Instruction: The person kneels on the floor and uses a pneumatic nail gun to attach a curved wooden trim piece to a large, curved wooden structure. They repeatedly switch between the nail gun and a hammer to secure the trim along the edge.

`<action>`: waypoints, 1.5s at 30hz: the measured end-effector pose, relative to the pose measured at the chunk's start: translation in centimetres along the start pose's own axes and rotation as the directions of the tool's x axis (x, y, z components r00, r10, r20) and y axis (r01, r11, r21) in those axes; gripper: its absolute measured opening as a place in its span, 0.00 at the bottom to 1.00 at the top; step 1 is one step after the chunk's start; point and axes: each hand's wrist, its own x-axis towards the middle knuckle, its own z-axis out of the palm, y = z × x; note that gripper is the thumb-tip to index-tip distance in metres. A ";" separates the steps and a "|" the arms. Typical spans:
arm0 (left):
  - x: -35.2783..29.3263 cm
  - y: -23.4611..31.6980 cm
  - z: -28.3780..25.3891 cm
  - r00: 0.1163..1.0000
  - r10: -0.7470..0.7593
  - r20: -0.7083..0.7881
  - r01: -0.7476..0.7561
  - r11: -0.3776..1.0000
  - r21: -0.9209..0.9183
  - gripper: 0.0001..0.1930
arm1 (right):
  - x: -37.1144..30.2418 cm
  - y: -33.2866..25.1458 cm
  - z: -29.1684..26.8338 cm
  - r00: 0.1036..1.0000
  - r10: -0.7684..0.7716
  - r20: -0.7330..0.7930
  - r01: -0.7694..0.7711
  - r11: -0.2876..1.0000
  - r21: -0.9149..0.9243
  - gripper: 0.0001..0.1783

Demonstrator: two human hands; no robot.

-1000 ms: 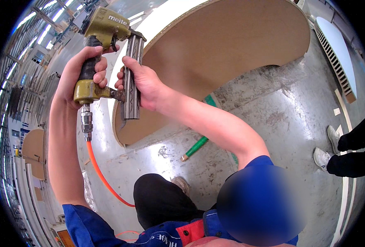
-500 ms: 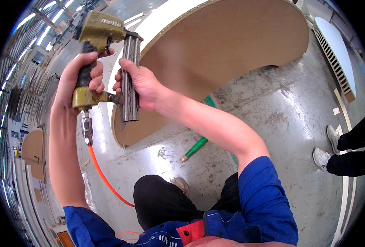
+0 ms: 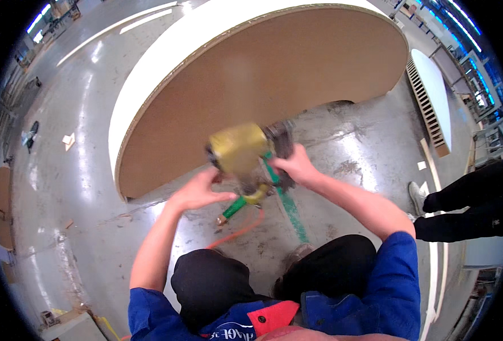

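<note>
A yellow-green and black air nail gun [image 3: 240, 149], smeared by motion, is in front of me above the floor. My right hand [image 3: 298, 166] grips it by the dark magazine side, thumb over the near part. My left hand [image 3: 197, 190] is at the gun's left side with thumb and fingers apart. Its fingertips are close to the gun, and whether they touch is blurred. An orange air hose [image 3: 241, 230] runs from below the gun toward my left knee. Beyond stands a large brown curved panel [image 3: 263, 68] with a white outer face [image 3: 149, 74].
A green rod with a brass-coloured end [image 3: 232, 210] lies under the gun, near a green strip [image 3: 292, 215] on the floor. At the right are another person's legs [image 3: 461, 202], pale strips [image 3: 433, 256] and a white slatted curved piece [image 3: 433, 96]. Wood scraps [image 3: 68, 141] lie left.
The nail gun has moved right and lower, and its body has turned. My left hand has come off the handle and its fingers have spread. My view has swung rightward.
</note>
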 end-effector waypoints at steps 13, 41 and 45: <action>6.7 -15.3 15.4 0.923 -0.375 0.084 0.362 0.922 0.137 0.23 | -19.4 19.8 -3.5 0.471 0.735 -0.488 -0.638 0.666 0.387 0.07; 1.2 19.6 -14.9 0.626 0.452 -0.635 -0.126 0.863 0.490 0.28 | -14.5 34.1 -2.2 0.656 0.686 -0.315 -0.554 0.721 0.416 0.14; 1.6 22.2 -15.7 0.702 0.333 -0.629 -0.147 0.933 0.329 0.27 | -14.9 35.0 -2.7 0.602 0.731 -0.321 -0.629 0.681 0.375 0.15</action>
